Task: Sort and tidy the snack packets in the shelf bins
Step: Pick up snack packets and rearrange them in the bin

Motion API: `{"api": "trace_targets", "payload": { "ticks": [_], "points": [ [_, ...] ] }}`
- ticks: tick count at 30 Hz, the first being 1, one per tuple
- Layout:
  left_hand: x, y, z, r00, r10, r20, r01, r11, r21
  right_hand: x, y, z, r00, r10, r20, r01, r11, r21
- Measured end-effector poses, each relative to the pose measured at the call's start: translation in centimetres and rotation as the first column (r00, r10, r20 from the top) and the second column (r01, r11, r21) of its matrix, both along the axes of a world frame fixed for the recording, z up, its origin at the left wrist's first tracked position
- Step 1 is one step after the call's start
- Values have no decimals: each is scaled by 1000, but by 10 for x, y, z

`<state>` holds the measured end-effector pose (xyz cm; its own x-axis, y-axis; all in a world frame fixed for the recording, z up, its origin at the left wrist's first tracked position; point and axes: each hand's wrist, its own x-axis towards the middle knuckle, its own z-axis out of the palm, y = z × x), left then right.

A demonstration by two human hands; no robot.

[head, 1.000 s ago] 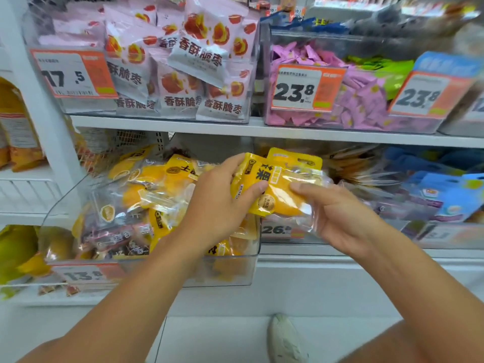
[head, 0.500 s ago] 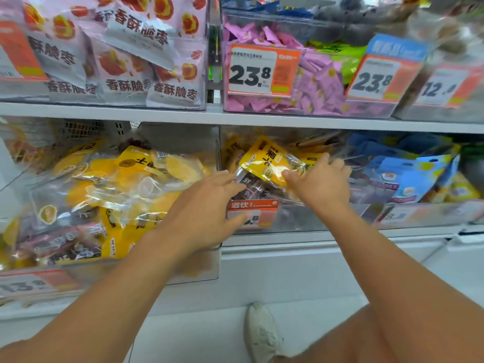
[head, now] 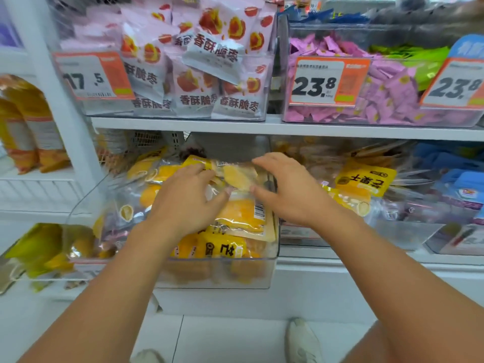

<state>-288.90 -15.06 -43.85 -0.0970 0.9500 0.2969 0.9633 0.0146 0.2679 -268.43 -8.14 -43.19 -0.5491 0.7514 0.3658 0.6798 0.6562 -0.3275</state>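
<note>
arms: bare, no sleeves | shoes: pale, possibly white sneakers

"23.8" on orange price tag; "香酥脆枣" on pink packets

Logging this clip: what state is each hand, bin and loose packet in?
left hand: fingers spread, resting on the yellow packets
right hand: open over the same heap
clear bin: heaped above its rim
upright yellow packet: standing in the neighbouring bin
</note>
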Motion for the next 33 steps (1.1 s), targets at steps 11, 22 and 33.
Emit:
{"api": "trace_targets", "payload": {
  "ticks": [11,22,33],
  "points": [
    [35,-6,0,995,-29,-92,32,999,35,27,-1,-2,988,-112,-102,111,994,-22],
    [-2,-2,-8,996,-64,67,62,998,32,-25,9,19,905,119,408,21,946,-323],
    [-12,-16,0,838,-186,513,118,980,162,-26,-8,11,948,153,277,-142,988,-61]
  ]
}}
